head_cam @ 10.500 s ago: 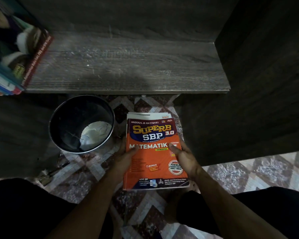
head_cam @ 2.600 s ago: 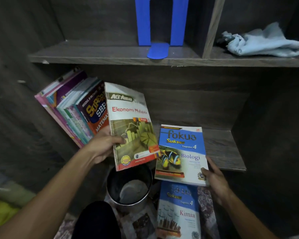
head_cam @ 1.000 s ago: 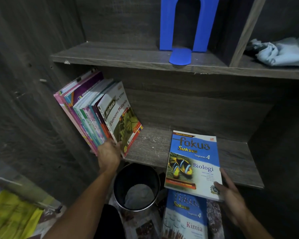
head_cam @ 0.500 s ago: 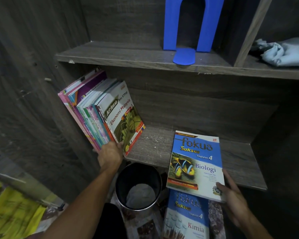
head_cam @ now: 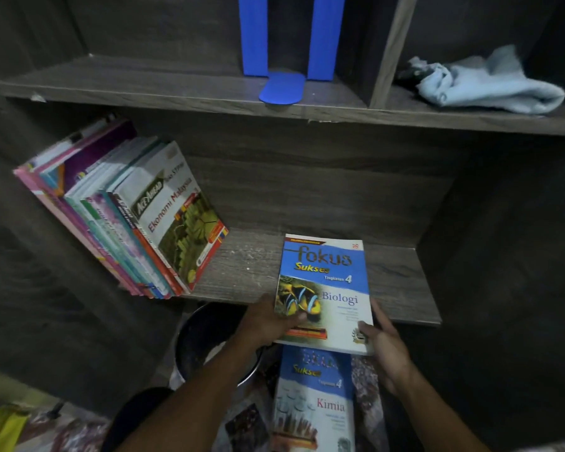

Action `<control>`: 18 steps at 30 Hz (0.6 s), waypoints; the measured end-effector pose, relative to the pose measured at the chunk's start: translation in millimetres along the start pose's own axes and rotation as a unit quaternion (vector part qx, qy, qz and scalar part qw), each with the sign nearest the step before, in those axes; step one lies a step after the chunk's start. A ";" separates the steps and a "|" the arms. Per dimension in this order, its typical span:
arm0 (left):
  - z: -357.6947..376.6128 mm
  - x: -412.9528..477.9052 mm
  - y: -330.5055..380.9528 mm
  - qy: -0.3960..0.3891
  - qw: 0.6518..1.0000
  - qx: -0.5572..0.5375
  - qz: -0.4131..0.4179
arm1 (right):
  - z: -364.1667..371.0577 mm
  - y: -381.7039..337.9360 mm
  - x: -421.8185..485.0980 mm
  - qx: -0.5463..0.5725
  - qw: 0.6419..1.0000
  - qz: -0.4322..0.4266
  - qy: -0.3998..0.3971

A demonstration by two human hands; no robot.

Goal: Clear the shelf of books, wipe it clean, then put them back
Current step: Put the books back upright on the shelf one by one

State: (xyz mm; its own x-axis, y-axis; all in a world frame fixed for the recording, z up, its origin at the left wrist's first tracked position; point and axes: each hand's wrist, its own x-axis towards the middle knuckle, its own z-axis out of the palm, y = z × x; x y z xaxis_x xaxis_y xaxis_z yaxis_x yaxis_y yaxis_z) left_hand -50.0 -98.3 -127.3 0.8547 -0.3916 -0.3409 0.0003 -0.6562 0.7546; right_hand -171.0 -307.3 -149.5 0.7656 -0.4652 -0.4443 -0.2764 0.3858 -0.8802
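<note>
Bare forearms (head_cam: 196, 383), black trousers (head_cam: 139, 407)

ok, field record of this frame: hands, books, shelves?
left hand: grips Biologi book, left edge
right hand: grips same book, lower right corner
Biologi book: over lower shelf's front edge
book row: leaning left, lower shelf's left end
Kimia book: on floor below
bin: on floor
upper shelf: bookend; cloth in right compartment

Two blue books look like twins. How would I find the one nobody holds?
From the lower shelf of the dark bookcase, drop to the floor below its front edge. A blue book lies flat there, right of the round bin. Unlike the Biologi book held above it, its cover says Kimia.
</note>
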 end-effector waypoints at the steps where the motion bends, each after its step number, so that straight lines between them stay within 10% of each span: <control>1: 2.3 1.9 0.2 0.008 1.000 0.002 0.001 | -1.0 0.7 1.4 0.000 1.000 -0.001 0.001; 6: -13.4 16.4 6.0 0.016 0.986 0.162 -0.046 | -8.0 12.9 11.2 0.034 0.999 0.008 0.021; 18: -8.7 17.1 13.3 -0.062 0.995 0.072 -0.037 | -6.2 10.8 8.3 0.054 0.998 0.007 0.018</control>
State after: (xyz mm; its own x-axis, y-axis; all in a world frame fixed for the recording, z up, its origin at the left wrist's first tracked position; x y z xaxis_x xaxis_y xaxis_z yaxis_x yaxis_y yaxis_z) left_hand -30.9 -108.1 -118.2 0.7841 -0.4091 -0.4668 -0.0209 -0.7690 0.6388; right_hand -171.2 -311.9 -163.7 0.7398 -0.4876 -0.4635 -0.2203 0.4754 -0.8517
